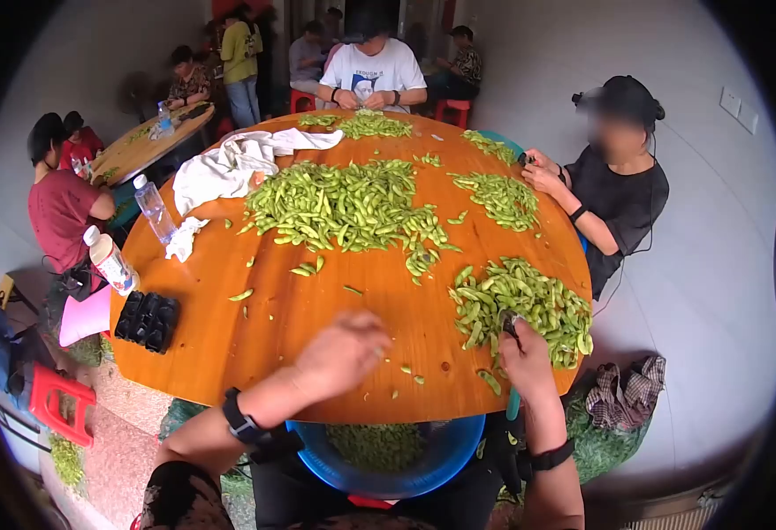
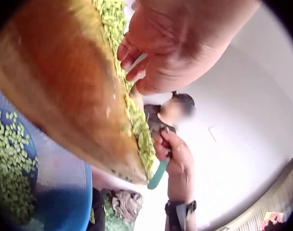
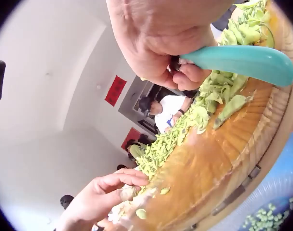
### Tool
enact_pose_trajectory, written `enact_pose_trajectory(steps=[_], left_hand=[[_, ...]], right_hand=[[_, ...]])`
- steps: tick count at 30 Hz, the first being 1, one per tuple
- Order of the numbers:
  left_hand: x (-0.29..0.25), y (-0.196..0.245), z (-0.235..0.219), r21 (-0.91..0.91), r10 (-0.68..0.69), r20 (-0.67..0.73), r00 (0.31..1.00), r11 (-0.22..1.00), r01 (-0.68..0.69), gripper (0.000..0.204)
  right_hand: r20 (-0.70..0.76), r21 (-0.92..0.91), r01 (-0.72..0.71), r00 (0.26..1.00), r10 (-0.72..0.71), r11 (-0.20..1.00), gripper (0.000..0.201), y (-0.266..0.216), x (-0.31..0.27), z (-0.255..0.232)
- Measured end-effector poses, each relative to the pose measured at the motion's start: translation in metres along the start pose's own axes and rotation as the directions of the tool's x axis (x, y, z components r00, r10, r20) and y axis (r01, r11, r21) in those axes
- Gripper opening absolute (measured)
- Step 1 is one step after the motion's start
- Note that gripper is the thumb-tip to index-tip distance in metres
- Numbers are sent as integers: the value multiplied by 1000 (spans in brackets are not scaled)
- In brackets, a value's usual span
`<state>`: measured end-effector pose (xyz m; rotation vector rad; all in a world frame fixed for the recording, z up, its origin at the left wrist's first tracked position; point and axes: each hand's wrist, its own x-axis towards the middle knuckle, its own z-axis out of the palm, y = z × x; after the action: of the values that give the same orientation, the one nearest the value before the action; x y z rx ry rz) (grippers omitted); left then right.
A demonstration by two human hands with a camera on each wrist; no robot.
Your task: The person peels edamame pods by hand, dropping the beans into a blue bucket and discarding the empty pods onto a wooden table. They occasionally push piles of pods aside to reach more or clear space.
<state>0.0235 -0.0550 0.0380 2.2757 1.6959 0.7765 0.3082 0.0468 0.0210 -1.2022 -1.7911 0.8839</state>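
- Wooden table: we take it as the landmark; it has a curved edge, and green pods lie on its top.
- Left hand: we see it raised over the near middle of the table, its fingers loosely bent and partly apart; we make out nothing in its grasp, though blur hides the fingertips in the head view.
- Right hand: we find it at the table's near right part, fingers curled round the teal-handled tool; the teal end projects from the hand, and a dark part shows by the thumb.
- Near pod pile: we note it on the table's right part, just beside the right hand.
- Large pod pile: we locate it around the table's middle, beyond the left hand.
- Blue basin: we see it below the table's near edge, with green beans inside.
- Black tray: we observe it at the table's left edge, near two bottles.
- White cloth: we place it on the table's far left part.
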Motion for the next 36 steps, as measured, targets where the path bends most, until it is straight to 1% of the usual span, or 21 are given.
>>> enact_pose_trajectory(steps=[1, 2, 3, 4, 5, 8, 11, 13, 14, 16, 18, 19, 20, 21, 23, 24, 26, 27, 29, 32, 36], left_hand=[[2, -21, -5, 135, -36, -107, 994, 990, 50, 22], [6, -37, -15, 308, -39, -209, 977, 946, 103, 23], [9, -62, -20, 353, -98, -268, 958, 916, 192, 26], [11, -90, -19, 400, -129, -323, 938, 879, 259, 26], [11, -108, -24, 371, -245, -276, 929, 865, 338, 29], [16, -147, -19, 298, -264, -308, 914, 886, 356, 27], [22, -158, -13, 204, -224, -354, 908, 929, 309, 23], [26, -143, -13, 300, -286, -384, 878, 860, 412, 19], [26, -136, -13, 298, -285, -381, 879, 863, 409, 19], [24, -119, -11, 388, -109, -286, 952, 895, 219, 18], [23, -84, 2, -85, -213, -240, 947, 976, 199, 17], [24, -49, -1, -385, -340, -39, 939, 873, 300, 14], [24, -26, 4, -698, -349, 93, 933, 645, 311, 19], [24, -14, 8, -701, -341, 101, 935, 642, 310, 19], [23, -1, 17, -796, -273, 140, 952, 541, 273, 29], [23, -1, 22, -798, -270, 143, 952, 538, 272, 29], [23, -5, 34, -745, -148, 37, 988, 655, 126, 38], [23, -2, 36, -748, -146, 39, 988, 652, 126, 38], [24, 6, 39, -632, -84, -87, 993, 775, 10, 40], [26, 6, 43, -506, -14, -188, 982, 858, -84, 44], [24, -1, 49, -515, -48, -192, 980, 855, -59, 42]], right_hand=[[22, 69, -38, 999, 36, 997, 10, -1, -3, -1], [66, 42, 19, 998, -22, 999, 12, 9, -4, -1], [67, 47, 22, 997, -25, 999, 12, -4, -7, -1], [151, 114, -112, 984, 94, 987, 14, -27, -15, 0], [240, 168, -247, 949, 203, 954, 15, -41, -19, 2], [290, 185, -265, 935, 205, 946, 13, -47, -20, 15], [350, 176, -265, 917, 192, 948, 11, -52, -20, 28], [434, 164, -219, 892, 129, 962, 11, -56, -19, 36], [445, 164, -210, 888, 118, 964, 12, -61, -18, 40], [460, 199, -230, 880, 117, 953, 13, -66, -15, 48], [505, 260, -271, 856, 108, 927, 14, -73, -10, 51], [494, 258, -278, 861, 121, 925, 14, -72, -8, 54], [527, 284, -321, 839, 133, 903, 14, -69, -6, 57], [561, 308, -362, 816, 140, 880, 14, -67, -5, 59], [562, 321, -390, 812, 158, 863, 14, -67, -6, 57], [568, 329, -408, 806, 166, 852, 13, -65, -6, 57], [574, 335, -428, 799, 178, 840, 13, -62, -8, 56], [562, 331, -425, 806, 186, 842, 12, -61, -9, 56], [547, 326, -425, 813, 198, 844, 12, -58, -11, 56], [529, 356, -422, 827, 193, 833, 11, -55, -13, 58], [506, 422, -452, 837, 210, 786, 9, -58, -15, 69]])
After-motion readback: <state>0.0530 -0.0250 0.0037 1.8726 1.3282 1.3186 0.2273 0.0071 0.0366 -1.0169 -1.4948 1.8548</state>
